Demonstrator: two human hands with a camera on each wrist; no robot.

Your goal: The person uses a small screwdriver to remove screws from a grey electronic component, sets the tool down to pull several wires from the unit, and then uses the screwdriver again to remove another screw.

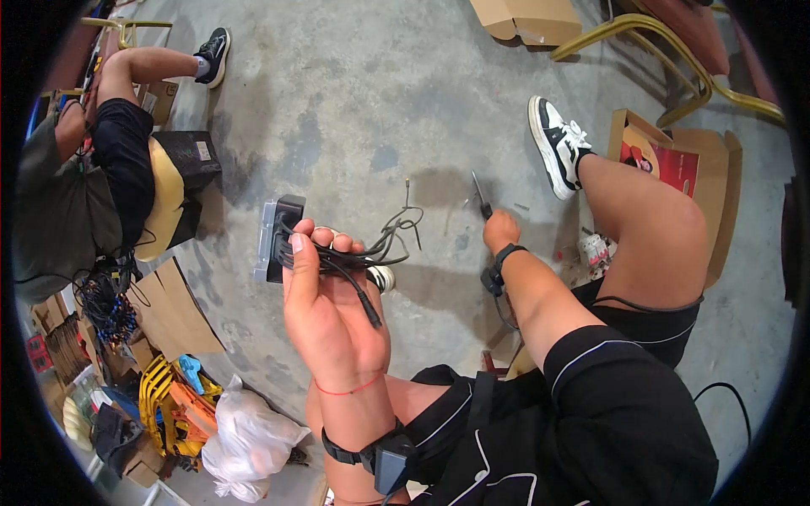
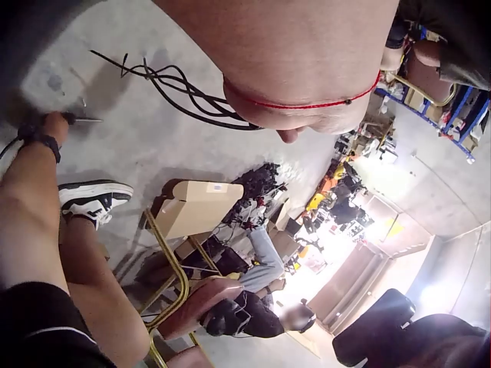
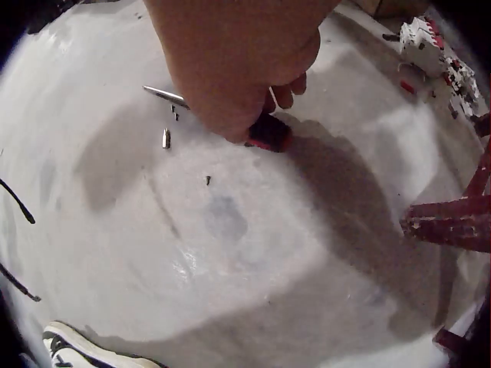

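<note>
In the head view my left hand (image 1: 337,312), palm up, grips a bundle of black cables (image 1: 337,256) attached to a black box with a clear cover (image 1: 280,239). Its loose cable ends (image 2: 165,80) hang past the hand in the left wrist view. Low over the floor, my right hand (image 1: 502,232) holds a screwdriver (image 1: 480,192); the right wrist view shows its black and red handle (image 3: 270,134) under the fingers and its metal shaft (image 3: 165,96) pointing left. Small screws (image 3: 208,180) and a metal bit (image 3: 166,139) lie on the floor nearby.
White and red parts (image 1: 596,249) lie near the right knee, beside an open cardboard box (image 1: 721,169). A gold-framed chair (image 1: 666,42) stands at upper right. Another person (image 1: 126,160) sits at left, above a white plastic bag (image 1: 253,434) and piled items.
</note>
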